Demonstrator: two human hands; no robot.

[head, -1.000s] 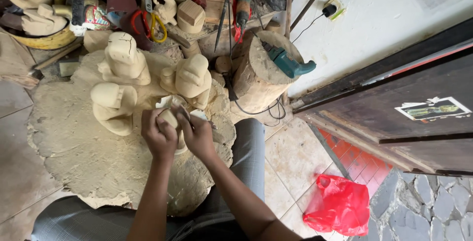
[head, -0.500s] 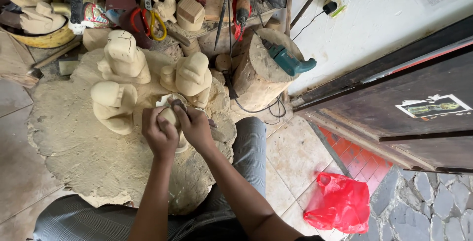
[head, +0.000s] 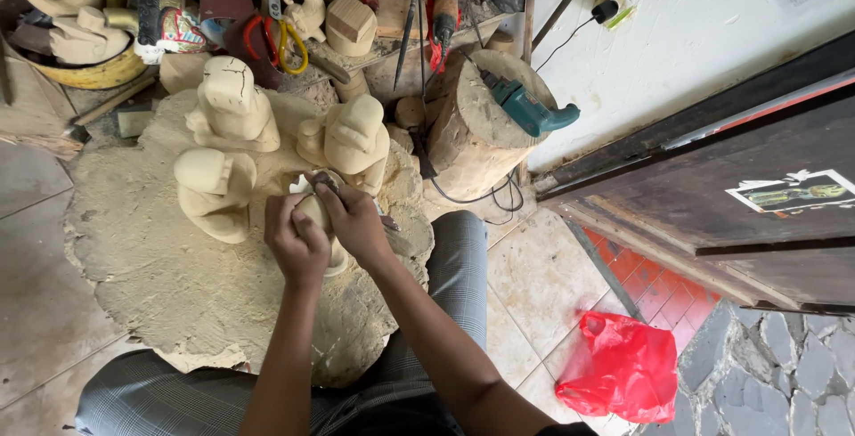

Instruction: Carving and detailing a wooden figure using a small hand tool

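Right now both hands work a small pale wooden carving [head: 313, 213] held low over the sawdust mound [head: 160, 267], just in front of three larger unfinished wooden figures [head: 233, 106]. The left hand [head: 297, 244] has its grip wrapped around the lower part of the piece, fingers closed tight on it. The right hand [head: 354, 220] is closed at the top of the piece on what looks like a small dark blade or scrap of abrasive, though the view is too poor to say which. To do this step well, I judge the left hand should keep the piece braced and steady while the right makes short, light strokes away from the holding fingers, turning the piece often to check the surface. A log stump [head: 472, 133] with a teal power tool [head: 530, 108] stands near, and a red plastic bag [head: 621, 369] lies on the tiled floor.
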